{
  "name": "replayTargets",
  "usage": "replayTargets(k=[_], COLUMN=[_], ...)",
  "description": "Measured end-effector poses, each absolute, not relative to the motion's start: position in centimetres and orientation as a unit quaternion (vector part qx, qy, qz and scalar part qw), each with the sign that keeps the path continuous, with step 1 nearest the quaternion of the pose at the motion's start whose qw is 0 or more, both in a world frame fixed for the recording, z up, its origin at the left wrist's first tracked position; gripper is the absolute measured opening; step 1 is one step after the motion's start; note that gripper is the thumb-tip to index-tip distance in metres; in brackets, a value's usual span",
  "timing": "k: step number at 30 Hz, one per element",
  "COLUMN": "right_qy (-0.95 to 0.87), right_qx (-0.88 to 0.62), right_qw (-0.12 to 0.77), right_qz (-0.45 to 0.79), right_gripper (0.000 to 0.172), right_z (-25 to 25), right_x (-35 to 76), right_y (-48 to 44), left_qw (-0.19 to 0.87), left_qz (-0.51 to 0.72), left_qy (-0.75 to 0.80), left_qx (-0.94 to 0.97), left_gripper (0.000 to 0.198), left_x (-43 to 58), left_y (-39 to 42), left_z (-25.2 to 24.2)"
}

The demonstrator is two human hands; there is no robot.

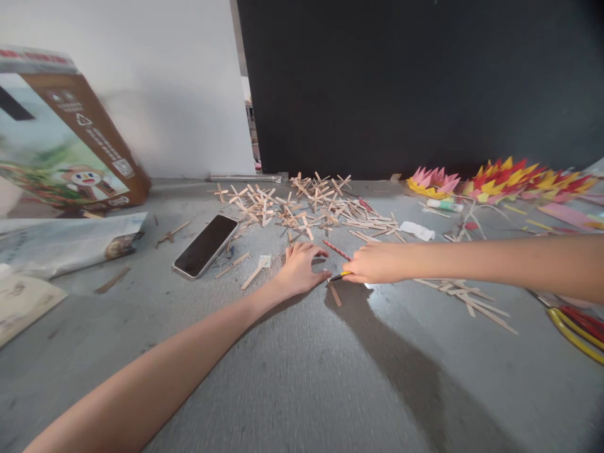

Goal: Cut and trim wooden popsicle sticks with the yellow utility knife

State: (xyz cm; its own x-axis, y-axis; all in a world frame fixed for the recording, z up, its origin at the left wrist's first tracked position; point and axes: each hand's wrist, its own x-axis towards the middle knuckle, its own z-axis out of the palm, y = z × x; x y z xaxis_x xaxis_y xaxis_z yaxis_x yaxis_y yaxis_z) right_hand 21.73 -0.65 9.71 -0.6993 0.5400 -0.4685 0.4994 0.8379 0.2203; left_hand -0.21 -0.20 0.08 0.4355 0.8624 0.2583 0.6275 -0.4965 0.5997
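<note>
My left hand [301, 269] rests on the grey table, fingers curved, with a gap between thumb and forefinger. Its thumb tip is at the upper end of a small wooden craft stick [335, 294]; whether it presses on the stick I cannot tell. My right hand [370, 263] is closed around a slim yellow-and-black pointed tool [340, 275], its dark tip directed at that stick. The rest of the tool is hidden in the fingers. A red patterned rod [336, 250] runs up to the right hand's knuckles; I cannot see whether it is held.
Behind the hands lies a heap of crossed craft sticks [311, 201]. A phone [206, 246] lies left, near a printed carton [70, 132]. At right are loose sticks [472, 297], a glue stick [444, 205], folded paper flowers [503, 179] and yellow-and-red handles [578, 327].
</note>
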Motion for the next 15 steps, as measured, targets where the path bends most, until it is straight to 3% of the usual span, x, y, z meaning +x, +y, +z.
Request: replayTargets(k=[9,15], right_qy=[0.93,0.919], right_qx=[0.224,0.237], right_qw=[0.263,0.311], right_qz=[0.123,0.045], right_gripper=[0.035,0.022], right_z=[9.6,11.2], right_x=[20.3,17.9], right_y=[0.0,0.9], left_qw=[0.204,0.199], left_qz=[0.28,0.269], left_qy=[0.456,0.463], left_qx=[0.82,0.821], left_gripper=[0.037,0.039], left_x=[-0.2,-0.1], left_y=[0.0,0.0], left_z=[-0.2,-0.3])
